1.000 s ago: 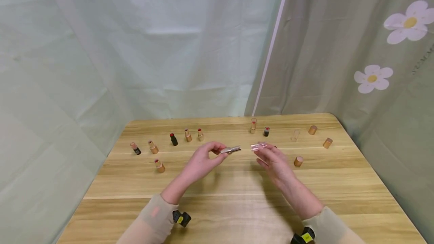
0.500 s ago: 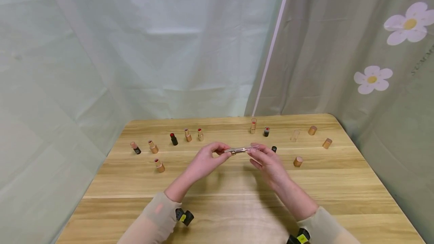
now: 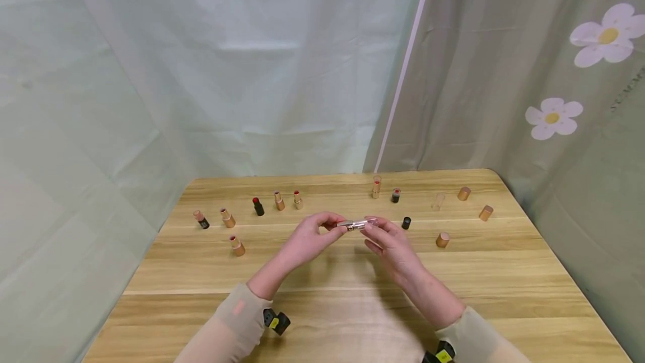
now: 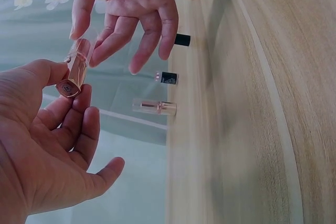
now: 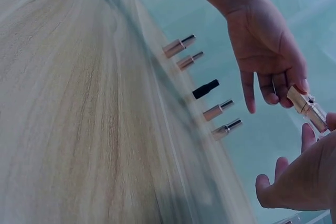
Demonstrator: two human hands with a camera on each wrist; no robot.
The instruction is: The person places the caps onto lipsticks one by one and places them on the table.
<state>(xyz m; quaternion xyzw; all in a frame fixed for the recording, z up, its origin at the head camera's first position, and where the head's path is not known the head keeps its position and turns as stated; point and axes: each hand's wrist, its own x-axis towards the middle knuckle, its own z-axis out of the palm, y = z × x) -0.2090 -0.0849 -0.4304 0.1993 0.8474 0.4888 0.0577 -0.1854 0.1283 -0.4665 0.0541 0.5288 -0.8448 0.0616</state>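
Observation:
My left hand [image 3: 308, 241] pinches the gold base of a lipstick [image 4: 75, 75] between thumb and fingertips, held sideways above the table. From the other side, my right hand [image 3: 395, 251] pinches a clear cap [image 5: 317, 120] with its thumb and fingertips. That cap surrounds the lipstick's upper part, in line with the base. In the left wrist view the lipstick's round bottom faces the camera. The lower fingers of both hands are spread loosely beneath the lipstick.
Uncapped lipsticks stand at the left, among them a black one [image 3: 258, 206] and a gold one [image 3: 237, 246]. On the right are copper caps [image 3: 443, 240], a black cap [image 3: 406, 222], a clear cap [image 3: 438, 201] and two clear-capped lipsticks [image 3: 376, 189]. A curtain [image 3: 302, 71] hangs behind the table.
My right hand has moved left, bringing the clear cap from apart to over the lipstick's end. My left hand has shifted slightly right. The black cap on the table has come into view.

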